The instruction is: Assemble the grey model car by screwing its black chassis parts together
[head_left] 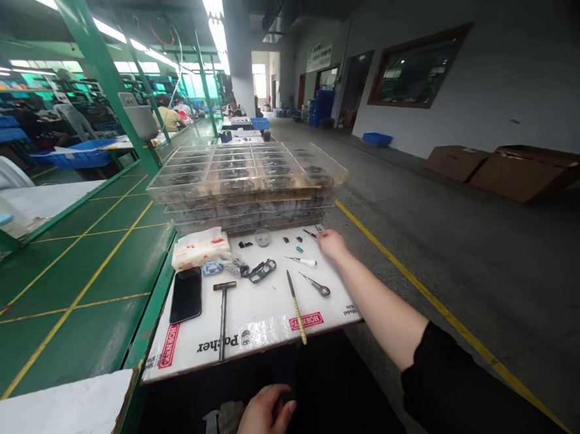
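My right hand [333, 244] reaches to the far right corner of the white padded board [262, 323], fingers closed at the end of a slim dark tool [309, 233] whose kind I cannot make out. Low over my dark lap, my left hand [265, 418] is loosely curled, thumb apart from the forefinger, with nothing visible in it. Nearest my right hand lie a white-handled pointed tool [306, 262], a metal-handled awl [318, 286] and a small blue piece [299, 249]. A file with a yellow-wrapped handle [295, 305] and a T-shaped hammer [223, 316] lie closer to me.
A black phone [185, 295], tissue pack [199, 249], blue part [212, 267], black frame-like part [262, 270] and clear round cup [262, 237] share the board. Stacked clear compartment trays [248, 180] stand behind. A green bench [90, 255] runs along the left; a yellow-lined floor [412, 281] lies right.
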Demonstrator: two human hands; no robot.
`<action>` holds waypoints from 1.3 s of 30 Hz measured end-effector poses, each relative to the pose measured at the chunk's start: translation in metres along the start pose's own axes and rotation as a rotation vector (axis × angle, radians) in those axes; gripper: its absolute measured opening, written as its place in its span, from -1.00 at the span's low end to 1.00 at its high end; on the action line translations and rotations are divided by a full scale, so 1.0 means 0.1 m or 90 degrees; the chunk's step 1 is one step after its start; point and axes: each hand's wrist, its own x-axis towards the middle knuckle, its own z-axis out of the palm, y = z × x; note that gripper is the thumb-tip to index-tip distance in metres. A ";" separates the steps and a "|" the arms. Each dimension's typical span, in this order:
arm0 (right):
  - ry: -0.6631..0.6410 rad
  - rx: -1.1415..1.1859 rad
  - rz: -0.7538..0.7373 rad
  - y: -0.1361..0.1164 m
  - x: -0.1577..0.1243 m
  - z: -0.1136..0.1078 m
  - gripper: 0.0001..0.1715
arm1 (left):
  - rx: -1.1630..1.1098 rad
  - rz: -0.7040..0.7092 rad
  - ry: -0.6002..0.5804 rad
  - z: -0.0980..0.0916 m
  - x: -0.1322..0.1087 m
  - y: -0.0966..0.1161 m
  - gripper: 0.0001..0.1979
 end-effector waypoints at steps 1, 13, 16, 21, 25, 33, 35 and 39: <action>-0.006 -0.015 0.004 -0.01 0.02 0.00 -0.47 | -0.006 0.002 0.004 0.00 -0.01 0.00 -0.57; -0.031 -0.222 -0.049 0.31 -0.67 -0.04 -0.50 | -0.019 -0.005 -0.008 -0.03 -0.01 0.02 -0.52; -0.025 -0.261 -0.070 0.63 -1.08 -0.14 -0.56 | -0.029 -0.006 0.004 -0.04 -0.03 0.01 -0.50; 0.013 -0.294 -0.107 1.18 -1.71 -0.34 -0.64 | -0.037 -0.014 0.001 -0.03 -0.02 0.04 -0.48; 0.073 -0.255 -0.155 1.51 -2.06 -0.59 -0.60 | -0.049 -0.010 0.004 -0.05 -0.03 0.07 -0.49; 0.140 0.207 -0.296 1.20 -2.88 -0.85 -0.67 | -0.095 0.034 -0.038 -0.40 -0.16 0.81 -0.64; 0.056 0.313 -0.361 0.97 -3.10 -0.74 -0.75 | -0.153 0.102 -0.015 -0.54 -0.24 1.17 -0.66; -0.071 0.443 -0.424 0.66 -3.42 -0.49 -0.78 | -0.413 0.192 0.071 -0.72 -0.36 1.69 -0.55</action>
